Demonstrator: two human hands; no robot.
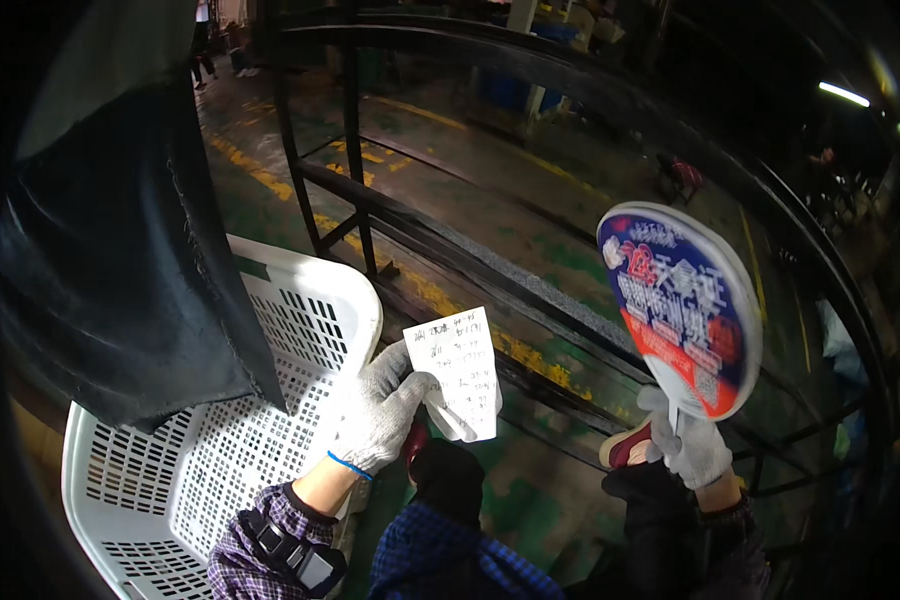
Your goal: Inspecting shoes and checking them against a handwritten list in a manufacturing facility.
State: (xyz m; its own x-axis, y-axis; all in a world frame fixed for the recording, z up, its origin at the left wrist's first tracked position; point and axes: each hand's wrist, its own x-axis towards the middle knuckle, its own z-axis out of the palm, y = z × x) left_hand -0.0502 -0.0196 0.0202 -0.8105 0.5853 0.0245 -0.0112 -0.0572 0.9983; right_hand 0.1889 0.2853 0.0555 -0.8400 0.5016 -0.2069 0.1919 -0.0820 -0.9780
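Observation:
My left hand (378,408), in a pale knit glove with a blue cuff edge, pinches a white slip of paper (460,365) covered in handwriting, its thumb lying over the lower left side. The fingers behind the slip are hidden. Farther right, my right hand (698,452), also gloved, is closed round the thin white handle of a hand fan (675,300). The fan's oval face is printed in blue and red and stands upright above the fist. Left of my left hand sits a white slotted plastic basket (315,285).
A dark leathery sheet (130,260) hangs over the basket on the left. Black metal rails (440,225) run across in front of me. Beyond them lies a green floor with yellow lines (425,290). My shoe (625,445) shows near the right hand.

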